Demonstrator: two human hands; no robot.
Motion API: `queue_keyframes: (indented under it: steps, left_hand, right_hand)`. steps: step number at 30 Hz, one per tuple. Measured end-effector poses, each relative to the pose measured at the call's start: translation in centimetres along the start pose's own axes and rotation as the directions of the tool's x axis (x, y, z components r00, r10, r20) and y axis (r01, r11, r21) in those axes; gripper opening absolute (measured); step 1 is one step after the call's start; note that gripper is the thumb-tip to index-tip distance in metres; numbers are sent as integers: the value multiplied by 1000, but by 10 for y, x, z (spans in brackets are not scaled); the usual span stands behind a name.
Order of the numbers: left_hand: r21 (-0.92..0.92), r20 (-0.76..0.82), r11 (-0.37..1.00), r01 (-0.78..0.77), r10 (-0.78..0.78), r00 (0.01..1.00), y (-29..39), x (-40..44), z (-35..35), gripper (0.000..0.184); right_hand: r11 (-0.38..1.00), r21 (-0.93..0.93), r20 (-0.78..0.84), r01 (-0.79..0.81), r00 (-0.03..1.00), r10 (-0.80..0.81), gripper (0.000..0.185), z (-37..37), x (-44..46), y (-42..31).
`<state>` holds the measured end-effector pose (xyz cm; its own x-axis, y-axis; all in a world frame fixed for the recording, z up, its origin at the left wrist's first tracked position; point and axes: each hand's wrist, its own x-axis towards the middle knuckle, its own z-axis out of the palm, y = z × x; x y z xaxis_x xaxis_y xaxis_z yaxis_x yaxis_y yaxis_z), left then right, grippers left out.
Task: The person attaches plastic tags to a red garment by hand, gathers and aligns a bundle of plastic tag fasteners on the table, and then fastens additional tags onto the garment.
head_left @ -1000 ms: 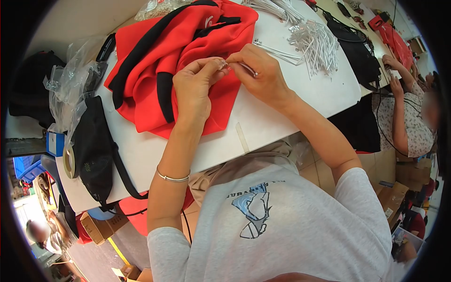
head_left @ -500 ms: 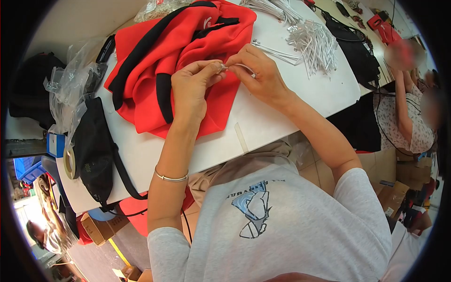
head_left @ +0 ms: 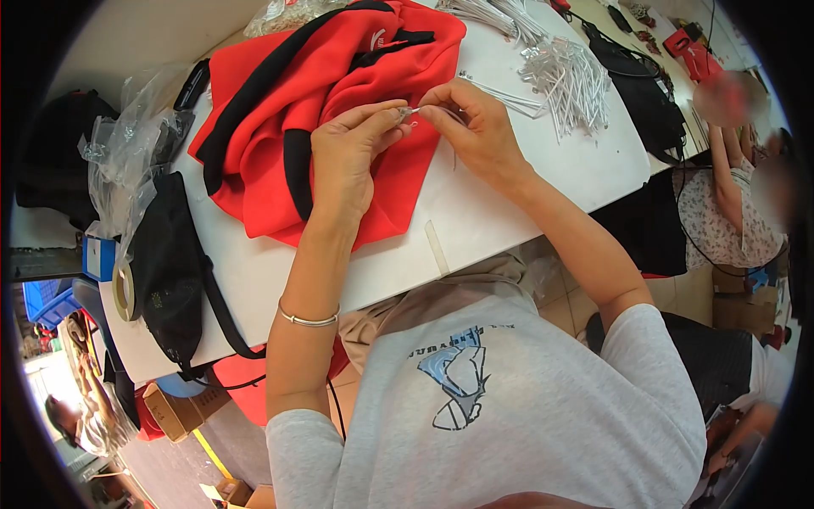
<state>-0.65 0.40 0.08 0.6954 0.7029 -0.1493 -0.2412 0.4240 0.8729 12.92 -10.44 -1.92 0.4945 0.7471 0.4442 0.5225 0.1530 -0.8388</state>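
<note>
Over the red and black garment (head_left: 271, 161), my left hand (head_left: 352, 157) pinches a small clear piece (head_left: 404, 113) between thumb and fingertips. Just to its right, my right hand (head_left: 476, 131) holds a thin white wire (head_left: 454, 159) that hangs down beneath its fingers. The fingertips of both hands almost meet at the clear piece, whose details are too small to make out. Beyond my right hand lies a pile of white wires (head_left: 570, 85) on the white table (head_left: 500, 229), with more wire bundles (head_left: 500, 19) behind.
At the left edge are a black bag (head_left: 170, 271), clear plastic bags (head_left: 127, 170), a tape roll (head_left: 125, 293) and a blue box (head_left: 99, 259). Another black bag (head_left: 640, 93) lies right of the wires. A person in a patterned top (head_left: 721, 208) sits at the right.
My right hand's fingers have shifted and spread slightly, and the wire now hangs below them. At the lower right, another person and a dark chair back have come into view.
</note>
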Motion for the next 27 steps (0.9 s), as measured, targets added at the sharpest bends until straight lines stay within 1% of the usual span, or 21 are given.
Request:
queue_keyframes:
  steps: [4, 6, 7, 9, 11, 12, 14, 15, 16, 17, 18, 19, 21, 22, 24, 25, 26, 27]
  left_hand:
    - [168, -17, 986, -10, 13, 1000, -4, 0, 0, 17]
    - [183, 14, 982, -48, 46, 999, -3, -2, -1, 16]
    - [176, 51, 983, -49, 41, 998, -4, -2, 0, 16]
    - [184, -20, 980, -76, 81, 997, -7, 2, -2, 15]
    - [177, -11, 982, -69, 72, 997, -7, 4, -5, 16]
    - [173, 14, 982, -70, 69, 998, -5, 1, 0, 16]
    - [215, -2, 975, -55, 57, 998, 2, -2, 8, 17]
    - [211, -1, 976, -54, 56, 998, 0, 0, 9, 17]
    - [342, 25, 925, -163, 165, 986, -5, 3, 9, 18]
    - [466, 58, 845, -262, 266, 962, -10, 5, 6, 18]
    - [585, 97, 733, -347, 361, 927, -13, 7, 1, 19]
    - [692, 144, 593, -412, 445, 884, -12, 7, -5, 20]
    - [806, 201, 433, -405, 443, 874, -10, 3, -4, 27]
    - [815, 186, 427, -392, 448, 874, -12, 4, -4, 27]
    - [865, 367, 172, -472, 425, 827, -19, 9, -6, 31]
    - [868, 362, 169, -467, 427, 828, -23, 11, -6, 31]
    - [881, 406, 34, -473, 461, 789, -27, 12, -4, 31]
    - [878, 454, -101, -467, 481, 750, -31, 12, -3, 31]
  right_hand:
    - [994, -55, 37, 98, 995, -96, 4, 2, 1, 4]
    - [999, 35, 32, 18, 999, -19, 2, 2, 0, 1]
    - [1000, 7, 6, 20, 1000, -20, 2, 2, -1, 2]
    - [967, -114, -1, 228, 973, -229, 2, 1, 0, 9]
    - [864, -368, 25, 342, 933, -359, 4, -6, 0, 3]
    - [858, -389, 13, 336, 933, -360, 4, -17, 3, -1]
    - [876, -414, -83, 245, 949, -305, 4, -40, 12, -9]
    - [868, -455, -194, 199, 929, -315, 1, -59, 19, -1]
    - [857, -497, -350, 139, 871, -344, 5, -81, 25, 3]
    - [854, -520, -433, -15, 867, -249, 7, -105, 27, 2]
    - [838, -521, -511, -162, 845, -155, 9, -129, 30, 6]
    - [754, -611, -551, -240, 813, -187, 15, -154, 36, 24]
    - [631, -673, -566, -386, 818, -102, 20, -187, 39, 47]
    - [614, -684, -541, -395, 839, -63, 23, -195, 39, 58]
    - [502, -716, -500, -485, 858, 116, 25, -205, 40, 76]
    - [439, -785, -497, -436, 867, -28, 24, -199, 40, 74]
    - [362, -845, -475, -394, 863, -170, 24, -191, 38, 73]
    - [364, -845, -473, -392, 865, -166, 24, -180, 37, 64]
